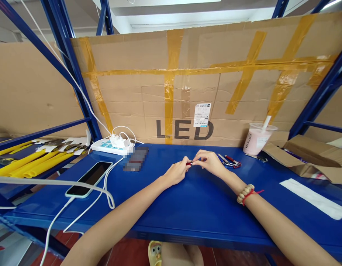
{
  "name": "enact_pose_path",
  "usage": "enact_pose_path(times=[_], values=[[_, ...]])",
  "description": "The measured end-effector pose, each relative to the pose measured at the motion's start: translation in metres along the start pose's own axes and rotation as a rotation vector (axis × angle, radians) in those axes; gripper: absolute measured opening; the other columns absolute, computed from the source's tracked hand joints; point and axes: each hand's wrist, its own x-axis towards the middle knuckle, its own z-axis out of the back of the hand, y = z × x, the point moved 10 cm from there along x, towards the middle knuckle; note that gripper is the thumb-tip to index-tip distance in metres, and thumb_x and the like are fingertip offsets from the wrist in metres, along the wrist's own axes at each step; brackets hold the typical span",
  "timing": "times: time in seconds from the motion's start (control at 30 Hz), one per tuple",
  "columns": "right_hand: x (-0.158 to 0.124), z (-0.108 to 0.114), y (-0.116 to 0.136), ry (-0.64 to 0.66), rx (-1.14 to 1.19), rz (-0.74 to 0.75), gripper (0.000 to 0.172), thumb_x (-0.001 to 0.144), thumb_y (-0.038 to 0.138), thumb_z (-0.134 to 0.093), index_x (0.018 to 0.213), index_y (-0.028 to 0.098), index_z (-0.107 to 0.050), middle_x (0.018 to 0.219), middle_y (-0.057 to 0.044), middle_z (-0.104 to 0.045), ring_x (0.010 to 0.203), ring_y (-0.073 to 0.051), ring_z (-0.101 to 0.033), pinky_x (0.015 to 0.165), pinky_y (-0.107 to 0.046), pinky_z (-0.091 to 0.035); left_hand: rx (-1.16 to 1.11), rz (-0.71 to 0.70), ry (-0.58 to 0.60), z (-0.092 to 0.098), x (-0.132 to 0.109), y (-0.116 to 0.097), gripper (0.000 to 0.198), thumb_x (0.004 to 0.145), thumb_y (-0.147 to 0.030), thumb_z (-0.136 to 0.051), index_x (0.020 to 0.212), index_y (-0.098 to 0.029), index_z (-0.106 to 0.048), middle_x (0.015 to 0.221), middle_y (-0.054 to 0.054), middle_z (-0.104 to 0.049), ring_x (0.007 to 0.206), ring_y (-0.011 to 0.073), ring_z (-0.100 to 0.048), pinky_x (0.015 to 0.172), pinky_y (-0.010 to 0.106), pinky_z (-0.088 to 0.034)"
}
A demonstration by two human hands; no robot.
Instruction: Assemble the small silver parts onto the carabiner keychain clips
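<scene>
My left hand (178, 172) is closed with its fingertips around one end of a small, slim red piece (189, 163), which has a dark or metallic end. At that other end my right hand (209, 162) pinches with thumb and forefinger, a beaded bracelet on its wrist. Both hands meet just above the blue shelf top (187, 207). Fingers cover most of the piece, so its exact kind cannot be made out. Just right of my right hand lie several slim items (228, 161) in red, silver and dark colours.
A phone (90, 179) on a white cable and a power strip (112, 146) are at left, near a blurred dark item (136, 159). At right stand a pink drink cup (258, 140), an open carton (311, 157) and a white strip (316, 197). Taped cardboard (148, 96) walls the back.
</scene>
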Motion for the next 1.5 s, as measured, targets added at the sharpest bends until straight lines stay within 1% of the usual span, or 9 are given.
enact_pose_path(times=[0.2, 0.33, 0.5, 0.63, 0.8, 0.93, 1.17, 1.33, 1.5], values=[[0.0, -0.002, -0.014, -0.022, 0.013, -0.15, 0.03, 0.068, 0.047, -0.064, 0.069, 0.018, -0.071, 0.073, -0.003, -0.066, 0.05, -0.009, -0.052, 0.045, -0.021, -0.039, -0.002, 0.021, -0.003, -0.001, 0.0, 0.003, 0.006, 0.092, -0.022, -0.03, 0.093, -0.022, -0.036, 0.084, 0.002, -0.06, 0.077, 0.0178, -0.061, 0.064, 0.025, -0.043], [-0.004, -0.01, -0.02, 0.023, 0.157, -0.295, 0.038, 0.064, 0.05, -0.065, 0.072, 0.014, -0.072, 0.067, -0.005, -0.067, 0.047, -0.009, -0.049, 0.044, -0.022, -0.038, 0.007, 0.012, -0.055, 0.003, -0.001, 0.003, 0.007, 0.091, -0.022, -0.033, 0.095, -0.021, -0.038, 0.088, 0.003, -0.061, 0.08, 0.0194, -0.062, 0.066, 0.026, -0.044], [-0.01, -0.018, -0.024, 0.055, 0.34, -0.453, 0.043, 0.058, 0.053, -0.069, 0.071, 0.013, -0.073, 0.055, -0.002, -0.061, 0.043, -0.007, -0.043, 0.041, -0.022, -0.035, -0.002, 0.002, -0.126, 0.011, -0.001, 0.0, 0.013, 0.09, -0.02, -0.036, 0.102, -0.022, -0.042, 0.097, 0.003, -0.062, 0.087, 0.0175, -0.061, 0.073, 0.026, -0.046], [-0.011, -0.02, -0.029, 0.054, 0.373, -0.485, 0.044, 0.057, 0.053, -0.07, 0.075, 0.013, -0.073, 0.052, -0.001, -0.058, 0.044, -0.007, -0.042, 0.039, -0.02, -0.033, 0.042, 0.006, -0.116, 0.01, 0.0, -0.003, 0.019, 0.09, -0.018, -0.036, 0.106, -0.022, -0.046, 0.098, 0.003, -0.063, 0.091, 0.0179, -0.06, 0.076, 0.027, -0.046], [-0.009, -0.015, -0.028, 0.026, 0.339, -0.46, 0.043, 0.055, 0.053, -0.071, 0.072, 0.014, -0.073, 0.049, -0.001, -0.057, 0.042, -0.007, -0.043, 0.038, -0.02, -0.034, 0.032, 0.014, -0.118, 0.01, 0.002, -0.005, 0.021, 0.089, -0.014, -0.036, 0.104, -0.022, -0.048, 0.101, 0.004, -0.062, 0.093, 0.0172, -0.059, 0.079, 0.027, -0.046], [-0.006, -0.013, -0.024, 0.01, 0.329, -0.414, 0.042, 0.058, 0.053, -0.069, 0.071, 0.013, -0.072, 0.052, -0.002, -0.058, 0.042, -0.007, -0.043, 0.038, -0.02, -0.034, 0.026, 0.023, -0.128, 0.012, 0.002, -0.004, 0.022, 0.089, -0.012, -0.034, 0.104, -0.021, -0.048, 0.1, 0.004, -0.061, 0.091, 0.0166, -0.058, 0.078, 0.027, -0.046], [0.0, -0.007, -0.019, -0.028, 0.209, -0.242, 0.038, 0.061, 0.05, -0.069, 0.074, 0.014, -0.069, 0.075, -0.005, -0.066, 0.042, -0.008, -0.05, 0.041, -0.023, -0.041, 0.048, 0.071, -0.144, 0.012, 0.001, 0.004, 0.02, 0.092, -0.018, -0.031, 0.105, -0.022, -0.046, 0.101, 0.004, -0.061, 0.089, 0.0169, -0.059, 0.074, 0.027, -0.046], [0.001, 0.002, -0.013, -0.106, 0.12, -0.157, 0.039, 0.063, 0.051, -0.068, 0.082, 0.017, -0.069, 0.078, -0.004, -0.063, 0.041, -0.008, -0.052, 0.041, -0.023, -0.042, 0.051, 0.092, -0.138, 0.013, 0.001, 0.003, 0.02, 0.092, -0.02, -0.03, 0.106, -0.023, -0.045, 0.105, 0.003, -0.06, 0.09, 0.0171, -0.059, 0.072, 0.027, -0.046], [0.002, 0.007, 0.0, -0.083, 0.102, -0.015, 0.037, 0.072, 0.053, -0.06, 0.079, 0.019, -0.072, 0.081, -0.005, -0.06, 0.042, -0.007, -0.051, 0.044, -0.024, -0.044, 0.057, 0.071, -0.11, 0.011, 0.002, 0.001, 0.019, 0.093, -0.022, -0.028, 0.105, -0.023, -0.044, 0.103, 0.003, -0.061, 0.089, 0.0176, -0.059, 0.069, 0.026, -0.045]])
